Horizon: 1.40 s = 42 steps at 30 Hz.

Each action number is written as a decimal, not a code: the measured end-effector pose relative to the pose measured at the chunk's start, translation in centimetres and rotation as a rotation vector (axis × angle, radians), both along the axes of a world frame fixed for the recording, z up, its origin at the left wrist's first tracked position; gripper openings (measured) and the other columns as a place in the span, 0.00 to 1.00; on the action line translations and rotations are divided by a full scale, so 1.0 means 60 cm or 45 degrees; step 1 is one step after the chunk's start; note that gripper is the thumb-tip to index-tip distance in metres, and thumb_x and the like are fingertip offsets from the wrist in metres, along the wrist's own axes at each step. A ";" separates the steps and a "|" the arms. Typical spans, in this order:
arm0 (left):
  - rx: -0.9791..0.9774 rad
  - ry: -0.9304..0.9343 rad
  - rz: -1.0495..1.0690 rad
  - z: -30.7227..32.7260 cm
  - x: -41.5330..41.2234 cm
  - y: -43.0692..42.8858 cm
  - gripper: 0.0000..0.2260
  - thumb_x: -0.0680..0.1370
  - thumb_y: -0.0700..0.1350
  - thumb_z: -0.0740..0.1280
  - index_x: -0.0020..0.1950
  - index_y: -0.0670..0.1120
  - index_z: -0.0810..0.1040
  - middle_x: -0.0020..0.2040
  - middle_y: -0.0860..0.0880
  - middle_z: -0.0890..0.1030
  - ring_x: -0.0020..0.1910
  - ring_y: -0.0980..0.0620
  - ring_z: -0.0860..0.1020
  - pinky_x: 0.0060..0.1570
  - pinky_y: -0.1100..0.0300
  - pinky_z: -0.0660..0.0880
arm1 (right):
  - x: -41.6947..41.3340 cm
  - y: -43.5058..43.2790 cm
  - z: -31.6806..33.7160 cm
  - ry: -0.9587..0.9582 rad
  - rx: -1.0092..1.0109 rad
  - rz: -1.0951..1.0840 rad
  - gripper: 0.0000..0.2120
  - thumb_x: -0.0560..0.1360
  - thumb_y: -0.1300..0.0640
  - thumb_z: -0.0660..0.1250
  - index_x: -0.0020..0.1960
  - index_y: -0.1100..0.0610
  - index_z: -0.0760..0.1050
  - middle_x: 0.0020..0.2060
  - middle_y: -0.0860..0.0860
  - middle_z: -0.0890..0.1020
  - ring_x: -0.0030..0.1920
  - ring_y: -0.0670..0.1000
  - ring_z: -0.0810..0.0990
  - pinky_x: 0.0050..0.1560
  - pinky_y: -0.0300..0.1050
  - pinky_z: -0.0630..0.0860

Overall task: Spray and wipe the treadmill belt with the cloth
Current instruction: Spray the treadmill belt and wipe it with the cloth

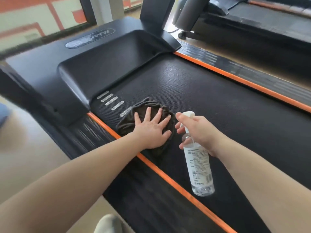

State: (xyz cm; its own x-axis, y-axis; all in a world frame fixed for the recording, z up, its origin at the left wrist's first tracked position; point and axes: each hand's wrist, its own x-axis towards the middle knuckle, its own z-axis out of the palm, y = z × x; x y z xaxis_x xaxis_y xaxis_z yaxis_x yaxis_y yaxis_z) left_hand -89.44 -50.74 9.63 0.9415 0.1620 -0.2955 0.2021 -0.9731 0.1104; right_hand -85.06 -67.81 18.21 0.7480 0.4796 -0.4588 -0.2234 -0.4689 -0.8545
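Observation:
The black textured treadmill belt (202, 91) runs across the middle of the view between two orange strips. A dark crumpled cloth (149, 103) lies on the belt near its left edge. My left hand (153, 130) presses flat on the cloth with its fingers spread. Just right of it, my right hand (198, 130) grips the neck of a clear spray bottle (199, 167) with a white nozzle, held above the belt with the nozzle pointing toward the cloth.
The black motor cover (101, 64) rises at the belt's front end, with an upright post (154, 14) behind it. Orange strips (244, 81) and ribbed side rails border the belt. A second treadmill (252, 19) stands at the upper right. A light shoe (107, 224) shows at the bottom.

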 end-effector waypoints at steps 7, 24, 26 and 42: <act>-0.040 0.009 -0.235 0.001 -0.017 -0.063 0.29 0.81 0.66 0.52 0.81 0.66 0.47 0.84 0.55 0.42 0.81 0.41 0.37 0.72 0.26 0.36 | -0.030 -0.072 0.008 -0.081 0.004 0.006 0.19 0.81 0.41 0.66 0.46 0.57 0.81 0.50 0.60 0.82 0.30 0.54 0.83 0.35 0.48 0.82; 0.031 -0.353 0.269 0.020 -0.081 0.022 0.27 0.76 0.68 0.62 0.70 0.55 0.73 0.72 0.47 0.67 0.69 0.42 0.65 0.66 0.45 0.65 | 0.013 0.057 -0.031 -0.252 -0.465 0.244 0.20 0.81 0.46 0.67 0.48 0.65 0.81 0.43 0.57 0.79 0.32 0.54 0.78 0.35 0.44 0.76; 0.013 -0.337 0.288 0.021 -0.079 0.028 0.26 0.77 0.67 0.63 0.70 0.56 0.73 0.70 0.46 0.69 0.68 0.41 0.66 0.65 0.45 0.66 | 0.016 0.065 -0.035 -0.269 -0.520 0.254 0.19 0.80 0.46 0.68 0.47 0.63 0.82 0.40 0.57 0.81 0.31 0.53 0.77 0.34 0.43 0.75; 0.148 -0.684 0.306 0.053 -0.064 0.080 0.14 0.75 0.43 0.65 0.60 0.48 0.80 0.66 0.45 0.68 0.64 0.40 0.66 0.64 0.46 0.61 | 0.005 0.036 -0.025 -0.580 -0.441 0.191 0.23 0.77 0.41 0.70 0.40 0.62 0.78 0.39 0.57 0.84 0.44 0.59 0.83 0.53 0.52 0.77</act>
State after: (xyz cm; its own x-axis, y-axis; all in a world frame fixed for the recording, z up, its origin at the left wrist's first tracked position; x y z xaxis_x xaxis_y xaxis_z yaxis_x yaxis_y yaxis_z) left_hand -93.25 -45.92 12.78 0.8872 0.3918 0.2438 0.3635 -0.9188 0.1538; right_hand -84.75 -65.64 16.72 0.8422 0.4747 -0.2556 0.2204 -0.7358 -0.6403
